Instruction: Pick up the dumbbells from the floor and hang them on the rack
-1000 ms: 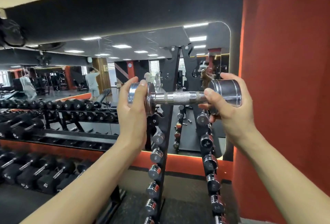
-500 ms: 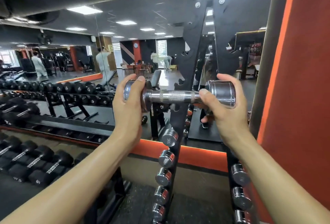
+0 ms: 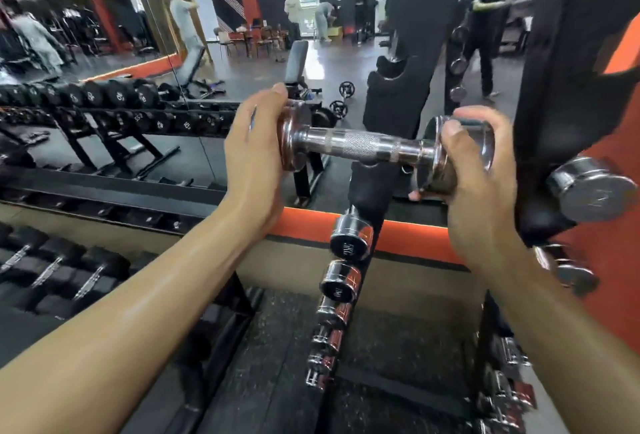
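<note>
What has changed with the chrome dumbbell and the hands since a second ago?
The chrome dumbbell with the knurled handle has come down towards the black upright rack and now tilts, right end lower. Nothing let go: left hand and right hand still grip its ends. The chrome dumbbells hung lower on the rack stayed put.

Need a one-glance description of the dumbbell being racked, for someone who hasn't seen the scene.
Find the tall black rack against the gym mirror, stored dumbbells lining its uprights. Above them, one chrome dumbbell lies nearly level between the left hand and right hand. Unlike its racked neighbours, it is gripped at both heads with its knurled handle fully exposed.
</note>
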### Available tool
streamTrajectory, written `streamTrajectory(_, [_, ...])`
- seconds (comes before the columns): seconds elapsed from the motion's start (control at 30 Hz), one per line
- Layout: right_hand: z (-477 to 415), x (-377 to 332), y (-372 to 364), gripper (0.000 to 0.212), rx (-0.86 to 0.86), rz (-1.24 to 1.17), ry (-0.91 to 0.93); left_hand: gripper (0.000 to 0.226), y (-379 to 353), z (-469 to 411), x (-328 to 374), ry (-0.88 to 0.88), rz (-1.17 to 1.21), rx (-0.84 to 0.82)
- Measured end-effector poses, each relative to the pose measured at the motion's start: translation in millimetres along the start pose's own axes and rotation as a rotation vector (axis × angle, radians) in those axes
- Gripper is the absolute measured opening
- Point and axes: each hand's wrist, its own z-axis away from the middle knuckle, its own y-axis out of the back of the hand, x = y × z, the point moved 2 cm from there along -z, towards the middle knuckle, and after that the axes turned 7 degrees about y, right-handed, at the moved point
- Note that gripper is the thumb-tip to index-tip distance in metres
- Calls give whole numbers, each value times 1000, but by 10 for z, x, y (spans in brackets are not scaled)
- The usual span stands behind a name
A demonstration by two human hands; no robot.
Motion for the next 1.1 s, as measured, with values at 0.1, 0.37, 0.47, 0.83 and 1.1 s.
streamTrajectory(0.1, [50,202,-99,16,95,132,32,41,63,-361,-217,48,52,-56])
streamTrajectory(0.37, [163,749,-691,18,445,354,96,17,151,-1462,-756,206,162,-375])
streamTrajectory(0.47, [212,891,-980,15,607,426,132,16,114,-1817,-834,228,147,-486])
streamTrajectory(0.83, [168,1048,-1442,25,842,640,76,8,-524,-2394,-1234,472,109,-821])
streamTrajectory(1.1, [63,1166,-1436,31,857,785,19,13,-985,-2510,-1351,562,62,-841])
